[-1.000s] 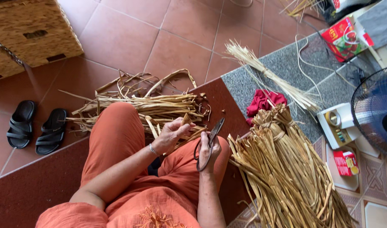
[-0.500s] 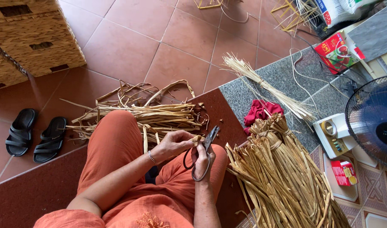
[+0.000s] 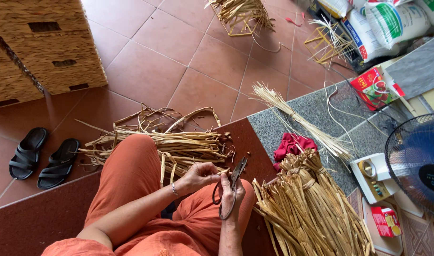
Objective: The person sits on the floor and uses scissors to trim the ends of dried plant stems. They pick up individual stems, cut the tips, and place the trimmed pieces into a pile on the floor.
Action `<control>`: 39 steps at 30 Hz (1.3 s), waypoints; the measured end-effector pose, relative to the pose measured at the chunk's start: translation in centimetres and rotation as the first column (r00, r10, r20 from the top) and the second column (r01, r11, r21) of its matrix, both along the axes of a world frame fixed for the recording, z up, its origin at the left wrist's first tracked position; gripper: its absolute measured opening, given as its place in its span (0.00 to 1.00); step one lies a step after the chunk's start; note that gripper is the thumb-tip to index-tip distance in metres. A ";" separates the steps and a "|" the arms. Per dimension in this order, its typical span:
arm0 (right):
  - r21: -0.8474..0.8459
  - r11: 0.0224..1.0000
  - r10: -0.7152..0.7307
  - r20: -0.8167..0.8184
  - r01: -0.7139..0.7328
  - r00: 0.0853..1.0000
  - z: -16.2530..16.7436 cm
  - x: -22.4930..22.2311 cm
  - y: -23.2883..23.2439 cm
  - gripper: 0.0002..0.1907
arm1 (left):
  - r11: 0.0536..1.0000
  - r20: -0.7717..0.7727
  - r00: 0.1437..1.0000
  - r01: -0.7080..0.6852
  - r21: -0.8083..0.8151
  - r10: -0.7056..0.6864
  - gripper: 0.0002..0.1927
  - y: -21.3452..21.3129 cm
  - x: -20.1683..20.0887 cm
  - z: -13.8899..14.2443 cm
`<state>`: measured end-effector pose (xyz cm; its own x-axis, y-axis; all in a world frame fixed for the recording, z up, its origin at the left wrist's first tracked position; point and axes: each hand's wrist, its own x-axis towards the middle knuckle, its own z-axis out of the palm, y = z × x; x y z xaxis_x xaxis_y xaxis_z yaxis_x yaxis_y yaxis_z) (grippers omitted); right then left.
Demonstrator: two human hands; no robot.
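Low in the frame's centre, the right hand grips dark scissors, blades pointing up. Just left, the left hand pinches a dried straw strip beside the blades. Beyond lies a straw bundle; black sandals sit at left.

Dark metal shears, looped handle and short pointed blades, gripped upright over the lap, tips tilted up and to the right, blades nearly closed. Pale dried straw strip, flat and narrow, pinched at one end, running from the fingers straight to the blades, touching them
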<state>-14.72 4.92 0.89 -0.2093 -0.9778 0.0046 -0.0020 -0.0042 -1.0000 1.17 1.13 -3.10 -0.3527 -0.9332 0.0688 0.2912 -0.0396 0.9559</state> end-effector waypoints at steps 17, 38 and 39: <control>0.113 0.977 -0.148 -0.256 0.182 0.955 3.2 -1.8 0.1 0.13 | 0.619 0.201 0.805 -0.243 -0.746 0.558 0.10 2.7 -1.0 1.5; -0.006 0.724 -0.689 0.016 0.689 0.724 0.6 -19.1 10.5 0.16 | 0.451 -0.308 0.465 -0.236 0.860 0.830 0.14 -9.0 3.7 -3.9; -0.017 0.675 -0.737 0.005 0.737 0.675 0.6 -21.5 11.1 0.17 | 0.464 -0.333 0.445 -0.225 0.857 0.831 0.13 -9.4 3.7 -4.2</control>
<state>-36.26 16.05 1.50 -0.8624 -0.5059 0.0204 -0.0135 -0.0171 -0.9998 4.92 -8.22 -7.26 0.1128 -0.7472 -0.6549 0.9669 -0.0694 0.2456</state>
